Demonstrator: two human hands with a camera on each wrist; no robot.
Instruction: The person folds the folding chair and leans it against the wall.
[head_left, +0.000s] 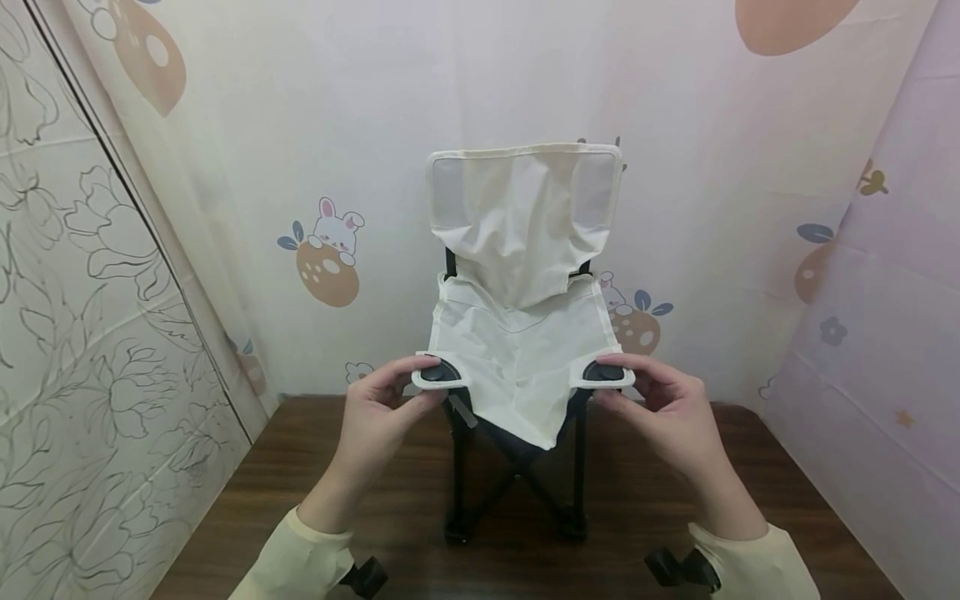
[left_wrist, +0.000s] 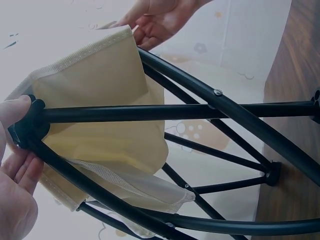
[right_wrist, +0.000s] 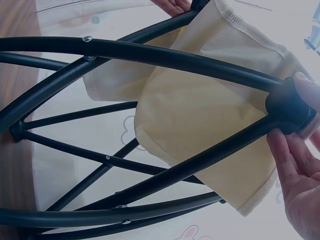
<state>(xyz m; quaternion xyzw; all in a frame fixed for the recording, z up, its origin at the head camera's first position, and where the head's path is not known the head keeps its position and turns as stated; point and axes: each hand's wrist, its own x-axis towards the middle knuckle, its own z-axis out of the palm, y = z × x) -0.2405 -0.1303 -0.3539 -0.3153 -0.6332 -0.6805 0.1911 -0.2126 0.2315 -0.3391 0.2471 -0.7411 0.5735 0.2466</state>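
A small folding chair with a cream fabric seat (head_left: 517,354) and backrest (head_left: 521,204) stands upright, its black tube frame (head_left: 581,467) crossing below. My left hand (head_left: 378,408) pinches the seat's front left corner, fingers on top at the black corner patch (head_left: 440,369) and thumb at the near side. In the left wrist view the thumb lies against a black plastic joint (left_wrist: 31,122). My right hand (head_left: 667,408) grips the front right corner the same way, at its black patch (head_left: 604,372). The right wrist view shows that corner's black joint (right_wrist: 289,106) between thumb and fingers.
The chair stands on a dark brown wooden table (head_left: 315,492). Behind it hangs a pale curtain (head_left: 390,100) printed with rabbits and carrots. A white panel with line-drawn flowers (head_left: 90,333) rises at the left. A small grey tag (head_left: 462,410) hangs by the left corner.
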